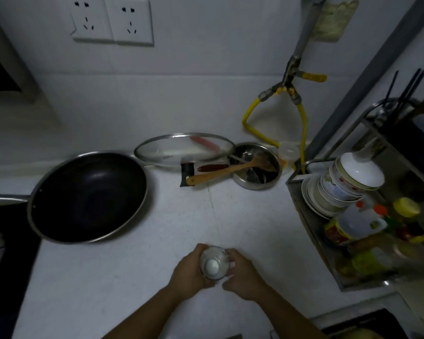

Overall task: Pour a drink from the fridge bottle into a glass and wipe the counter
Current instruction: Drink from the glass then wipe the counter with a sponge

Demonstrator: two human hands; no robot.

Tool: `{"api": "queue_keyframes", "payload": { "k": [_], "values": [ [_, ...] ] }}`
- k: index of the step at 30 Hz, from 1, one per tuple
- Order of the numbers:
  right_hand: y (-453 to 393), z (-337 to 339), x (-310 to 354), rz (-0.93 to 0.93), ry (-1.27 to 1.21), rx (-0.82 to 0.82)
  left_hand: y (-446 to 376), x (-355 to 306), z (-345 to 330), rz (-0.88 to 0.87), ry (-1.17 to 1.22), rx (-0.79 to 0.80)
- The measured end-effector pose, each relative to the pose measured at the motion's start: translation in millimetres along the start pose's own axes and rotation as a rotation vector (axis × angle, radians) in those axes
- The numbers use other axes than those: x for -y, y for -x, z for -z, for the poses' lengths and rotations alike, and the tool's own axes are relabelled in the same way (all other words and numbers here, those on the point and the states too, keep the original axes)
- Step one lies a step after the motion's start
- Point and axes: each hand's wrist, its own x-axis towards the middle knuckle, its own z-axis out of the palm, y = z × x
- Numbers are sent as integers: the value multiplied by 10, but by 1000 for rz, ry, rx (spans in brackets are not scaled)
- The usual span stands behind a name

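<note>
Both hands (192,270) (242,275) grip a blurred bottle (213,264) (contents unclear).

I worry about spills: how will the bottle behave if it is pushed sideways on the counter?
The bottle looks tall and narrow from above, so it would probably tip rather than slide. It appears clear and smooth, perhaps slippery. The left hand and right hand hold both sides, which should steady it.

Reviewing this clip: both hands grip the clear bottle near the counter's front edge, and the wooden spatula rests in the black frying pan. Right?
Not quite. The head view shows the wooden spatula resting in the small steel bowl, not the black frying pan. The rest stands: left hand and right hand grip the clear bottle.
</note>
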Motion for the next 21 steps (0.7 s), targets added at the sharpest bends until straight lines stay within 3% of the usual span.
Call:
{"api": "queue_keyframes", "payload": {
  "k": [10,18,21],
  "values": [
    [48,-134,366,48,-75,74,324,145,272,-37,38,-102],
    [212,-865,1010,125,-24,97,1008,565,792,-1,-12,-259],
    [288,-1210,1061,134,134,120,1290,790,1064,40,-7,-321]
  ]
}}
